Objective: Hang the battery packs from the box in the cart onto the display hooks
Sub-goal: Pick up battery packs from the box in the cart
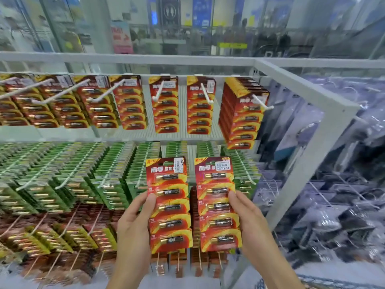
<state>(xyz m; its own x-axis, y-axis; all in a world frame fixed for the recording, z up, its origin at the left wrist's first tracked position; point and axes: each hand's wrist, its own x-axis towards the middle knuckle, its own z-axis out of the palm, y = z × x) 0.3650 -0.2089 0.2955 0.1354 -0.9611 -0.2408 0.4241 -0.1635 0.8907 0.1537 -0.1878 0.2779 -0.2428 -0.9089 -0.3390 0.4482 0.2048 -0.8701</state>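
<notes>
The fingers of the left hand (133, 224) are hidden behind the left battery pack (169, 205), and those of the right hand (250, 224) behind the right battery pack (218, 205). Both forearms are cut off at the bottom edge. The green packs (31, 184) run off the left edge, smeared. The bagged goods (343, 184) are blurred. The fine print on the price label (223, 165) is too small to read.

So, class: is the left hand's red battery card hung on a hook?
Not hung: the left hand grips the red battery card by its edge, upright, no hook through its top.
</notes>
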